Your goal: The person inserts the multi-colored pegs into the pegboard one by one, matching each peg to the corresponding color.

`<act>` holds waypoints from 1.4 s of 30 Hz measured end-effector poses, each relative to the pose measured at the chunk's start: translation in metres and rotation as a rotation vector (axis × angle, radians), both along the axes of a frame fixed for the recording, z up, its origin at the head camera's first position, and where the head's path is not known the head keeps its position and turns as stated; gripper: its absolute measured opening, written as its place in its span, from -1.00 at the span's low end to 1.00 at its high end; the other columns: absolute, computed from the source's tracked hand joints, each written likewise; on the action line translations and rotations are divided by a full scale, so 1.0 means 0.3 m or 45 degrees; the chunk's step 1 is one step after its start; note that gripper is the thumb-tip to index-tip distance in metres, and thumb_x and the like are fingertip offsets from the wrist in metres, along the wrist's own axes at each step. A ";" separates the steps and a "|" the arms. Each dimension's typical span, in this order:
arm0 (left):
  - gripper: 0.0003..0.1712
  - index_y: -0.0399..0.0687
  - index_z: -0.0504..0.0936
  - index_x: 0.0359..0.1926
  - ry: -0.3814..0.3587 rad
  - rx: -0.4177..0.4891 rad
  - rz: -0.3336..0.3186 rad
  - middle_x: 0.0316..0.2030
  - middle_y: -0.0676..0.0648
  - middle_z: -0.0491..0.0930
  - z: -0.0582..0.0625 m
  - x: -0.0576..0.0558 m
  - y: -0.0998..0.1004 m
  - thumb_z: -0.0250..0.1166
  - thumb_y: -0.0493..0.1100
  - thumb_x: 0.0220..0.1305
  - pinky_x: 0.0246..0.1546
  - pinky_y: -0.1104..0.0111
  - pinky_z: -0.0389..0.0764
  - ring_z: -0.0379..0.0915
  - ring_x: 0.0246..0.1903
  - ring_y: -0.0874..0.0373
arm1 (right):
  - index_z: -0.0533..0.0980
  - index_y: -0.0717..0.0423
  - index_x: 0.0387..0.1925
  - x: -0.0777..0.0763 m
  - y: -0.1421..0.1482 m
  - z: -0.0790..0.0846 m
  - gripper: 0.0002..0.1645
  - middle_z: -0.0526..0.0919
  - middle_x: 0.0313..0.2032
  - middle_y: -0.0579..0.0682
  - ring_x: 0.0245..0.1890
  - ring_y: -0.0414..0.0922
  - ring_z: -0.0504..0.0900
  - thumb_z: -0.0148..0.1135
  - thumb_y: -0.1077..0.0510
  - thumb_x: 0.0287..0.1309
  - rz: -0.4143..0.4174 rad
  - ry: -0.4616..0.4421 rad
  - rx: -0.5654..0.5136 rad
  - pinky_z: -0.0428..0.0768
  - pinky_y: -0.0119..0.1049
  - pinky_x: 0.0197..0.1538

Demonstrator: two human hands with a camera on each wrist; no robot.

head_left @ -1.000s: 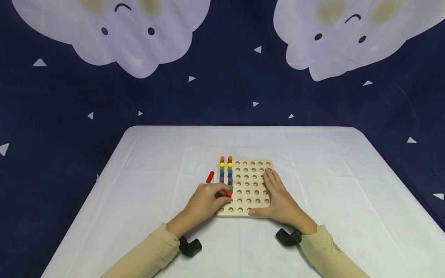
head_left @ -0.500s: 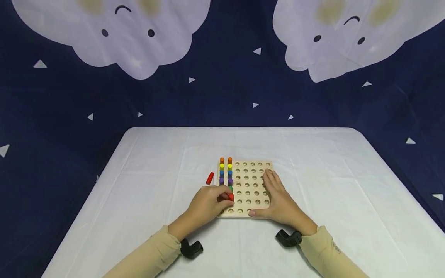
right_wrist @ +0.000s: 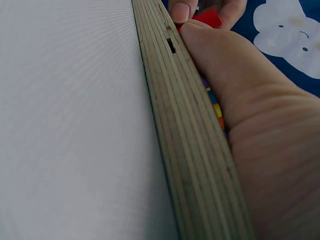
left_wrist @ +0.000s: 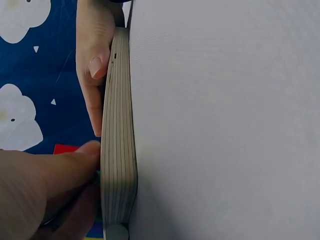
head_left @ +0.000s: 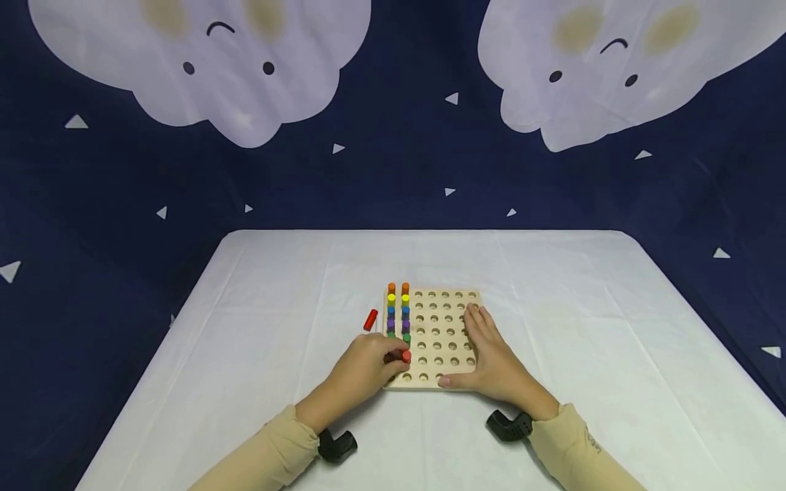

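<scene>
A wooden pegboard [head_left: 437,341] with rows of round holes lies on the table. My left hand [head_left: 362,365] pinches a red peg [head_left: 406,356] between thumb and fingers at the second column, just nearer than a green peg [head_left: 406,338]. In the right wrist view that red peg [right_wrist: 209,18] stands up above the board; how deep it sits is hidden. Two columns of orange, yellow, blue, purple and green pegs stand along the board's left side. My right hand [head_left: 494,358] rests on the board's right side, fingers spread, thumb [right_wrist: 220,50] on the near edge.
Another red peg [head_left: 370,320] lies on the white tablecloth [head_left: 295,293] just left of the board. Black wrist devices [head_left: 338,447] sit under both wrists. Behind the table hangs a dark blue cloth [head_left: 393,177] with clouds.
The left hand, with the red peg, has shifted slightly toward the near side and settled at the hole past the green peg. The right hand stays on the board. The head view tilts slightly.
</scene>
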State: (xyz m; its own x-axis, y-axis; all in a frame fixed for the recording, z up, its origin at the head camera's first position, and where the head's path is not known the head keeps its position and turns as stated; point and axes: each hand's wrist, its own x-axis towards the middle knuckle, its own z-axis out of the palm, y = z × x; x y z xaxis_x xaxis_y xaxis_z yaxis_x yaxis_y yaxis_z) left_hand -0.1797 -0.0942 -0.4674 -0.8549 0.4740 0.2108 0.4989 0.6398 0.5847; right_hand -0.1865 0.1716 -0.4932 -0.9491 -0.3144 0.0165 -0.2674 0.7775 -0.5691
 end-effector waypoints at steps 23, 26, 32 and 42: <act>-0.60 -0.22 0.66 0.06 -0.105 0.218 0.459 -0.23 -0.08 0.73 -0.041 -0.141 -0.156 0.42 -0.17 0.22 -0.14 0.23 0.67 0.65 -0.21 0.10 | -0.14 0.19 0.56 0.003 0.004 -0.011 0.72 -0.27 0.59 0.06 0.58 0.16 -0.34 0.43 -0.64 -0.43 -0.015 -0.018 0.013 -0.03 0.30 0.48; -0.58 -0.23 0.66 0.06 -0.181 0.180 0.438 -0.22 -0.09 0.73 -0.047 -0.163 -0.139 0.43 -0.14 0.22 -0.10 0.22 0.67 0.65 -0.19 0.10 | -0.13 0.19 0.56 0.005 0.003 -0.008 0.72 -0.26 0.59 0.07 0.58 0.17 -0.33 0.43 -0.64 -0.43 -0.018 -0.013 0.011 -0.03 0.29 0.48; -0.58 -0.24 0.64 0.07 -0.192 0.116 0.396 -0.24 -0.07 0.72 -0.053 -0.188 -0.117 0.44 -0.21 0.19 -0.19 0.28 0.62 0.57 -0.26 0.17 | -0.14 0.20 0.56 0.005 0.002 -0.008 0.71 -0.27 0.59 0.05 0.58 0.16 -0.34 0.44 -0.62 -0.42 -0.008 -0.008 -0.002 -0.05 0.30 0.48; -0.67 -0.25 0.67 -0.03 -0.094 -0.103 0.356 -0.29 -0.14 0.63 -0.021 -0.179 -0.145 0.32 -0.41 0.13 -0.23 0.22 0.58 0.50 -0.29 0.06 | -0.13 0.18 0.56 0.002 0.001 -0.001 0.71 -0.25 0.60 0.03 0.58 0.17 -0.32 0.43 -0.64 -0.43 -0.008 0.002 -0.002 -0.04 0.31 0.47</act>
State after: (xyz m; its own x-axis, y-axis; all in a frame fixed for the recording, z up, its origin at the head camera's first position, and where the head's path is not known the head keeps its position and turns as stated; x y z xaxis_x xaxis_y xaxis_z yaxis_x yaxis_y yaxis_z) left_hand -0.2336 -0.1376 -0.4736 -0.9662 0.2309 0.1147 0.2551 0.7921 0.5545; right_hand -0.1859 0.1719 -0.4936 -0.9512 -0.3080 0.0185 -0.2632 0.7785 -0.5698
